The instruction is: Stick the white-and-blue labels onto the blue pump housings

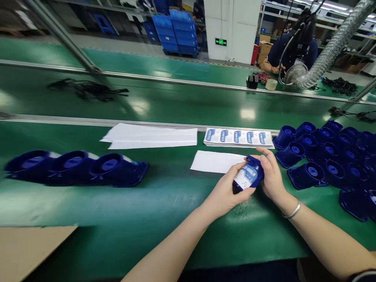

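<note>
Between my two hands is a dark blue plastic housing [258, 172] with a blue and white label [247, 176] on its face. My left hand [227, 188] grips its left and lower side. Wrapped around its right side is my right hand [272, 174], with the fingers curled on it. Just behind the hands lies a blank white sheet [216, 161], partly covered by them. Beyond it rests a stack of printed label sheets [237, 137].
Several similar blue housings [327, 149] stand grouped at right, and three [110, 166] sit in a row at left. White paper strips [155, 137] lie mid-bench. A metal rail [164, 78] crosses behind. A person [293, 49] works across the line near a flexible duct [331, 47].
</note>
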A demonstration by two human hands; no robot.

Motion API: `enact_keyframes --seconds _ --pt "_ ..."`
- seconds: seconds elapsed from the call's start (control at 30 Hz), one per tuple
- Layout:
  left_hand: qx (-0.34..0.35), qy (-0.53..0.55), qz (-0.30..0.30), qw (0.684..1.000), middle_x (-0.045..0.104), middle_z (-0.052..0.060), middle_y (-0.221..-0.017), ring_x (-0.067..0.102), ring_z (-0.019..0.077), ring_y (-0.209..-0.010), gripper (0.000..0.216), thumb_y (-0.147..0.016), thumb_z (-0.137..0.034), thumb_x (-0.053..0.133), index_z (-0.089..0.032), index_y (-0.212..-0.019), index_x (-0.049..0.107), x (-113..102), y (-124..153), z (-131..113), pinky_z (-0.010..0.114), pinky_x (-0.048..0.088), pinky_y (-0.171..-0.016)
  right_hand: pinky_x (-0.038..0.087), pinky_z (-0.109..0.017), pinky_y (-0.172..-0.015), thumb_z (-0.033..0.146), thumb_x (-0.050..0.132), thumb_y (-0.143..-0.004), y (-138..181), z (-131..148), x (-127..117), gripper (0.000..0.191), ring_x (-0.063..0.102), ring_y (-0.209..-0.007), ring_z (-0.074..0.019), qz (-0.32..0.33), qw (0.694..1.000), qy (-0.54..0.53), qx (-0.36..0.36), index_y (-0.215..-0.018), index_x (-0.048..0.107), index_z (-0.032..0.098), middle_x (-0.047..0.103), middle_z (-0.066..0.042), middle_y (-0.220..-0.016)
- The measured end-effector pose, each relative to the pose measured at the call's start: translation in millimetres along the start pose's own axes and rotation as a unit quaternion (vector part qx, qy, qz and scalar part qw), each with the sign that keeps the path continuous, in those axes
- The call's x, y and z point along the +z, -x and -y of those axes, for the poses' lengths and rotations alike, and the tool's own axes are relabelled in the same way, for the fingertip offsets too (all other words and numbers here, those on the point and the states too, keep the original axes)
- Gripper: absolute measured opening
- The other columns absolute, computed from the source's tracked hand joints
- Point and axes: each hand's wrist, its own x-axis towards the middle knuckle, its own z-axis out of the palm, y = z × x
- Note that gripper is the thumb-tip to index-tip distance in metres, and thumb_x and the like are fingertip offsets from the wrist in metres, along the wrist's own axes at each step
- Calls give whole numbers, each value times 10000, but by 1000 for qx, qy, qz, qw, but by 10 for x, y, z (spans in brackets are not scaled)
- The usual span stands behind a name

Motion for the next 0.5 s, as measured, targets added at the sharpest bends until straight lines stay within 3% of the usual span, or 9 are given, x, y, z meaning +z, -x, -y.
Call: enact_keyframes --seconds 0.13,0.23,0.37,0.5 --pt "107 -138 -57 983 601 126 -1324 551 328 -1258 667 -693 -249 818 -239 -1304 551 48 51 -13 470 402 -1105 571 -434 -887 588 451 -1000 51 -55 27 459 679 -1037 -266 -30 999 -5 29 -1281 533 235 678 -93 -1184" --pt "133 -224 -154 953 627 119 -1244 599 315 -1167 581 -734 -298 786 -235 -1257 542 -20 69 -124 436 459 -1021 567 -446 -916 580 376 -1027 75 -87 54 454 639 -1151 -277 -9 999 -35 36 -1301 536 255 638 -104 -1288" --pt "101 -378 -288 874 665 113 -1150 633 326 -1067 528 -805 -458 736 -229 -1243 548 -323 159 -358 407 474 -920 554 -481 -959 538 464 -1018 120 -138 71 408 594 -1217 -283 63 998 -15 -6 -1323 506 271 568 -124 -1361" --pt "-3 -527 -360 770 681 143 -998 638 367 -973 506 -824 -535 696 -191 -1182 602 -751 322 -382 445 474 -853 544 -514 -953 509 491 -1017 162 -188 69 363 610 -1130 -277 101 990 80 -57 -1278 539 262 596 -122 -1230"
